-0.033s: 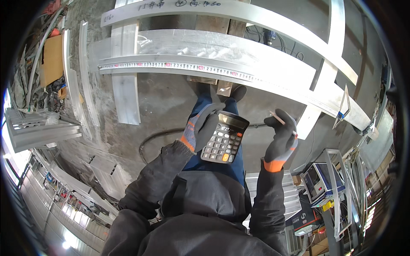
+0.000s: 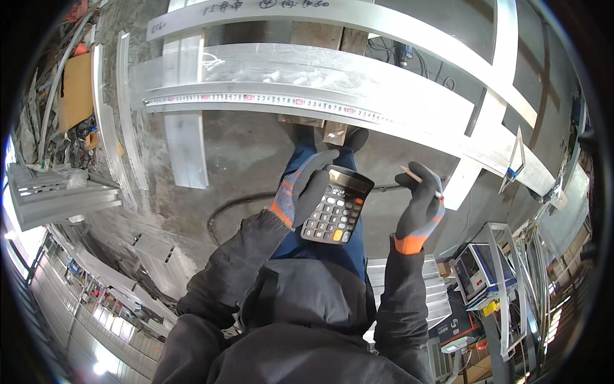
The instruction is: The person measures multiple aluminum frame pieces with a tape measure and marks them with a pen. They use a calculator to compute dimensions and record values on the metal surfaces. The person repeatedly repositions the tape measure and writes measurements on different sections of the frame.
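Note:
My left hand (image 2: 302, 193), in a grey glove with an orange cuff, grips the left side of a black calculator (image 2: 332, 217). The calculator sits over my lap with its keys facing up. Off to its right, my gloved right hand (image 2: 419, 208) is raised, its fingers closed round a thin stick like a pencil (image 2: 413, 173). Beyond both hands, a measuring tape (image 2: 275, 100) lies stretched along a long silvery metal profile (image 2: 256, 89). Neither hand touches the tape.
A marked metal bar (image 2: 371, 20) runs across the far side. Upright lengths of metal (image 2: 187, 147) cross beneath the bars. At the right stands a blue-and-white machine (image 2: 476, 275) beside a metal frame. Cardboard (image 2: 77, 93) and scrap lie at the far left.
My right hand has shifted very slightly and the stick in it has tilted a little. My left hand and the calculator have stayed in place.

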The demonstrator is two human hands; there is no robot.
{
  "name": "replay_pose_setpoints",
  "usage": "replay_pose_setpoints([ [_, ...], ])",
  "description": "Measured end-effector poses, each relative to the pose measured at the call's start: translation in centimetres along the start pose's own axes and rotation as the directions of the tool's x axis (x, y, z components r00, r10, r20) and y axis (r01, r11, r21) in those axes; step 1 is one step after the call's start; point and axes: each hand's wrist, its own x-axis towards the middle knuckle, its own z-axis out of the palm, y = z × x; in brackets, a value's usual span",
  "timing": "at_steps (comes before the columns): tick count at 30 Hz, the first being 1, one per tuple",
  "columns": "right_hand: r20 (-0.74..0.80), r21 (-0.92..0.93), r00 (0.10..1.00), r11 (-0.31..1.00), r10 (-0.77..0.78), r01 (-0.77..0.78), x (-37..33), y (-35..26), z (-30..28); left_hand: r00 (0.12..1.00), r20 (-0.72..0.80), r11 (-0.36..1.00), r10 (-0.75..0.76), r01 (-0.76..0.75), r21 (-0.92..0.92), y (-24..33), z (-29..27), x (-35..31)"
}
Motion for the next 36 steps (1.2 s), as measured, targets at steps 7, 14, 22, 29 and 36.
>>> replay_pose_setpoints([
  [7,0.000,-0.041,0.994,0.993,-0.109,0.109,4.0,4.5,2.4,0.987,0.081,0.957,0.137,-0.153,0.246,0.8,1.5,7.0],
  [14,0.102,-0.186,0.960,0.943,-0.261,0.276,5.4,5.7,4.9,0.989,0.032,0.930,0.146,-0.148,0.336,-1.5,2.1,8.6],
  [22,0.153,-0.173,0.903,0.889,-0.402,0.425,5.6,8.1,6.5,0.981,0.089,0.937,0.172,-0.191,0.292,-2.1,1.5,8.8],
  [29,0.180,-0.231,0.878,0.849,-0.443,0.475,5.8,8.5,6.3,0.984,0.130,0.934,0.125,-0.161,0.320,-1.8,1.0,9.1],
  [36,0.163,-0.257,0.867,0.828,-0.471,0.499,5.7,8.6,6.5,0.987,0.115,0.943,0.116,-0.146,0.301,-1.8,1.2,9.0],
])
